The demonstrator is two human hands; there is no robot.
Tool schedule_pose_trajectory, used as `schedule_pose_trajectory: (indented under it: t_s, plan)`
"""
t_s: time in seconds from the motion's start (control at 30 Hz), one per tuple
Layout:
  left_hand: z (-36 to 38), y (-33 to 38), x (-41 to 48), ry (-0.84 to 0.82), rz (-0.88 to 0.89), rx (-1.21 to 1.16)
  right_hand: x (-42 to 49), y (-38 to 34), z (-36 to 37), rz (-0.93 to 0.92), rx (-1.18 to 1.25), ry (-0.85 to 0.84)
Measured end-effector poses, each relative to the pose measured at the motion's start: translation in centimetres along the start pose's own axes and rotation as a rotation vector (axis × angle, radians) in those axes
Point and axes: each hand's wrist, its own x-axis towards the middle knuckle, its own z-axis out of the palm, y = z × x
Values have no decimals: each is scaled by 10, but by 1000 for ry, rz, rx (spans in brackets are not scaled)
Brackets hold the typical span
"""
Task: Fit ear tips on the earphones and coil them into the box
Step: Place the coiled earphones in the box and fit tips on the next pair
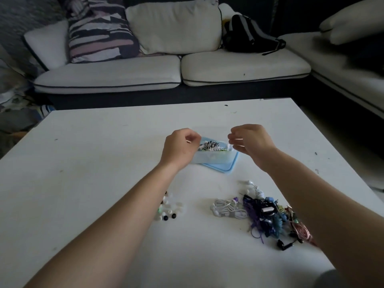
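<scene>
**Inspector:** Head view. What is the state of the hands?

**Assistant:** The left hand (182, 146) and the right hand (249, 142) hang over the box (214, 157), one at each end, with fingers curled inward. I cannot tell whether either is pinching a cable or is clenched on nothing. Anything strung between them is too thin to make out.

**Inspector:** Where are the goods?

**Assistant:** The box stands on its blue lid (225, 170) in the middle of the bench (93, 159) and holds coiled sets (209, 145). Loose earphones (266, 213) lie tangled on the near right side. The ear tips (168, 208) are scattered on the near left, apart from that pile.

**Inspector:** Which step is in hand?

**Assistant:** In my judgement, a coil is being laid into the box. I recommend lowering the loop flat and tucking the buds inside the rim. One hand should steady the box wall so it does not slide on the lid. Care is needed not to snag the coils already inside. By the size of the pile, many sets are not yet packed.
</scene>
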Motion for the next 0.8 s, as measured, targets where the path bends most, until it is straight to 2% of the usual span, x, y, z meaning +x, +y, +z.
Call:
schedule_pose_trajectory:
  t_s: [0.07,0.13,0.3,0.43,0.63,0.8]
  plan:
    - [-3,-5,-17,-47,4,-4,-18,6,-6,-23,-27,-47]
    - [-2,-9,-36,-127,-16,18,-33,17,-10,-36,-162,-126]
    - [9,-21,-84,-414,-92,73,-53,43,-13,-144,-747,-453]
    - [16,-23,-101,-574,-58,210,-62,56,-4,-193,-1017,-550]
    - [9,-20,-95,-547,-86,239,-59,69,14,-250,-1128,-492]
    - [1,-24,-83,-454,-133,131,-49,58,5,-204,-949,-461]
